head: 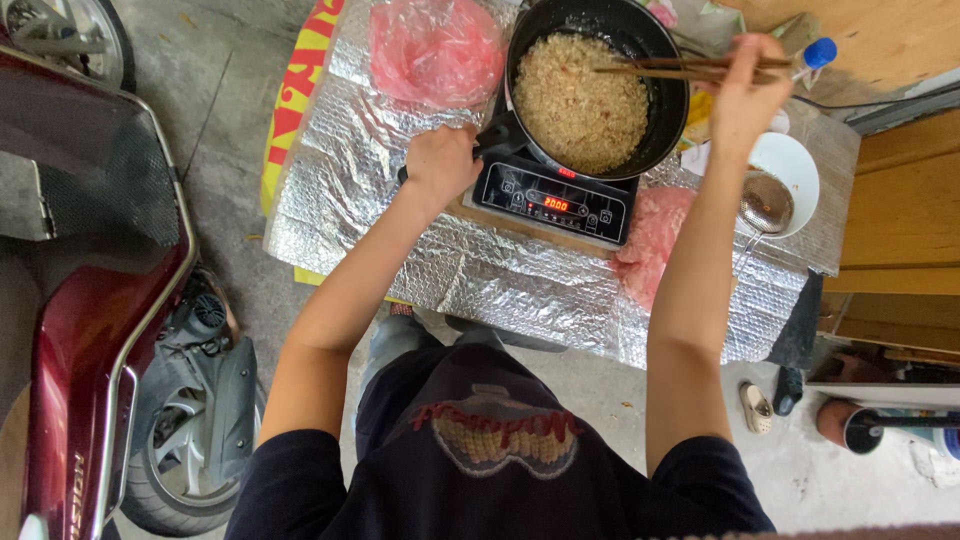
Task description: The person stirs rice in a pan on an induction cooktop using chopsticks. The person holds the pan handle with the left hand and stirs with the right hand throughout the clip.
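Both hands are busy at the pan: my left hand [440, 160] is clenched around the black handle of the frying pan [645, 40], and my right hand [745, 95] is pinched on a pair of long wooden chopsticks [680, 68], held flat across the pan's right rim with the tips reaching over the food.

What worries me first is the pan's seat. It sits on a small black induction cooker [555, 200] with its red display lit, and it overhangs the cooker on the far side; I judge that a hard push with the chopsticks, or a slack left grip, could slide or tip it and spill the browned, crumbly rice-like mixture [580, 90]. My right forearm also crosses close above a white bowl [795, 165] with a wire skimmer ladle [765, 205] resting in it, so a careless pull back could knock those over. The pan rim is likely hot, and my right wrist is just beside it.

The mixture lies between my hands, nearer the chopstick tips, filling the lower part of the pan. The cooker stands on a table covered in silver foil sheet [500, 280]. A pink plastic bag [435, 50] lies left of the pan, another pink bag [655, 235] right of the cooker. A blue-capped bottle [815, 55] sits beyond my right hand, and a dark red scooter [90, 300] stands well to the left on the concrete floor.
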